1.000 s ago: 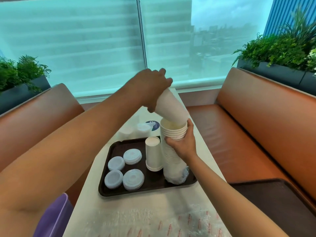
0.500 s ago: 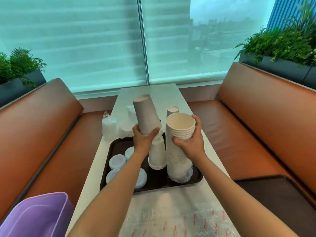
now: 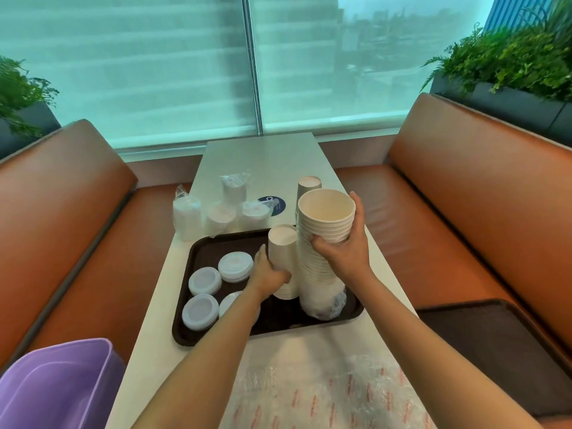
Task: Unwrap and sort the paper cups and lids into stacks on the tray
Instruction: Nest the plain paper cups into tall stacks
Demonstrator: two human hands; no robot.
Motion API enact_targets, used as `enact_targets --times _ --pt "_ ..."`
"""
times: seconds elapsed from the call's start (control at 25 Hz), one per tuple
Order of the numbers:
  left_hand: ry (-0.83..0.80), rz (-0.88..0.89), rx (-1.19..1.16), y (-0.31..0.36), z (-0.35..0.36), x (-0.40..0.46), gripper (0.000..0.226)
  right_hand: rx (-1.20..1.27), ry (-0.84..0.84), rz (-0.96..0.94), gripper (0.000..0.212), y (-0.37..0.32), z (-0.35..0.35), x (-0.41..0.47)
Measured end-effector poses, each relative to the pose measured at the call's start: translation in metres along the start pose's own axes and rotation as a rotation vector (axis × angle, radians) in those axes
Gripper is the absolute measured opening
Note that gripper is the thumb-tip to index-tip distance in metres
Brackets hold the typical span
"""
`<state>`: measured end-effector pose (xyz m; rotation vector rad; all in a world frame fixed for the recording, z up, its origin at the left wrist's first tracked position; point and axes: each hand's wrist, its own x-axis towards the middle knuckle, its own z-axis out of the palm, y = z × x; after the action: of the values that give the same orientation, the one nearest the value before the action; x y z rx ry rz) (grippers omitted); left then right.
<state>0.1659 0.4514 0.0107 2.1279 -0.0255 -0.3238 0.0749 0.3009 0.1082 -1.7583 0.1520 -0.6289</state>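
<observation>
A dark brown tray (image 3: 198, 337) lies on the white table. My right hand (image 3: 346, 246) grips a tall stack of upright white paper cups (image 3: 325, 218), whose base sits in crumpled clear wrap (image 3: 335, 305) on the tray. My left hand (image 3: 267, 272) grips a shorter stack of upside-down white cups (image 3: 282, 246) standing on the tray just left of the tall stack. Several white lid stacks (image 3: 204, 280) lie on the tray's left half.
Wrapped packs of lids (image 3: 187, 218) and another upside-down cup stack (image 3: 309, 184) stand beyond the tray. Clear plastic wrap (image 3: 334, 394) lies on the near table. A purple bin (image 3: 52, 388) sits bottom left. Brown benches flank the table; a dark tray (image 3: 495, 345) rests on the right bench.
My left hand pulled a cup off the tall stack, turned it upside down and lowered it onto the inverted stack on the tray. My right hand kept its grip on the tall stack.
</observation>
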Motion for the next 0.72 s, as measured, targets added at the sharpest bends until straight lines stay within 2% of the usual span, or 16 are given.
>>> enact_targets --times 0.12,0.16,0.2,0.24,0.32,0.4,0.48,0.6,0.72 --pt "0.307 0.190 -0.289 0.072 -0.033 -0.024 0.065 -0.001 0.003 0.001 0.108 0.003 0.000 -0.001" --pt "0.347 0.297 -0.339 0.099 -0.045 -0.032 0.054 0.000 0.004 -0.001 0.106 0.003 0.000 -0.001" --pt "0.326 0.434 -0.330 0.127 -0.057 -0.045 0.049 0.005 0.004 -0.004 0.103 0.003 0.001 -0.001" --pt "0.239 0.583 -0.261 0.150 -0.064 -0.056 0.048 0.013 0.002 -0.004 0.100 0.004 0.001 -0.001" --pt "-0.034 0.784 0.145 0.191 -0.069 -0.074 0.061 0.031 -0.004 -0.006 0.093 0.002 0.000 -0.001" --pt "-0.331 0.755 0.672 0.221 -0.063 -0.081 0.078 0.030 -0.023 0.014 0.093 0.000 -0.001 0.000" --pt "-0.448 0.579 1.018 0.238 -0.057 -0.081 0.084 0.030 -0.041 0.055 0.094 -0.003 -0.001 0.001" --pt "-0.393 0.581 1.176 0.247 -0.055 -0.076 0.080 0.022 -0.047 0.061 0.093 -0.005 -0.001 0.000" --pt "-0.350 0.620 1.143 0.252 -0.061 -0.076 0.075 0.009 -0.054 0.064 0.088 -0.004 -0.003 0.000"
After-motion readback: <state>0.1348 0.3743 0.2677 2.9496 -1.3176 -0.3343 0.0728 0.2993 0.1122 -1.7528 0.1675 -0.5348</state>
